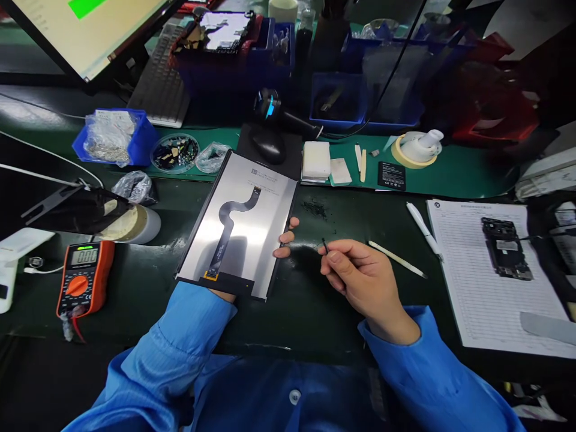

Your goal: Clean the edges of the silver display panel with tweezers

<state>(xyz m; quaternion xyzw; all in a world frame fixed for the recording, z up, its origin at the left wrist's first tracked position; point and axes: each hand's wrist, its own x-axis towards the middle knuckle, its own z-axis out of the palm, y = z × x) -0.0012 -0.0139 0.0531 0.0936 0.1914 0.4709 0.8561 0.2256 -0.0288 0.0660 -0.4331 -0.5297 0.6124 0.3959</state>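
My left hand (284, 239) supports a tablet-sized display panel (256, 240) from beneath, its fingertips curled round the right edge and the palm hidden. The panel's silvery back faces up, with a dark curved flex cable (226, 223) running across it and a black strip along the near edge. To the right of the panel, my right hand (360, 273) is closed in a pinch on a small thin black piece (324, 246), apart from the panel. Several similar black bits (315, 208) lie in a small heap on the bench beyond. A pale stick (398, 259) rests beside my right hand.
An orange multimeter (83, 279) and a white tape roll (144, 225) stand at left. Behind the panel are a mouse (269, 146), a scanner (288, 117) and blue bins (234, 72). At right, a paper sheet (477, 300) bears a black phone part (506, 249); a white pen (423, 228) lies alongside.
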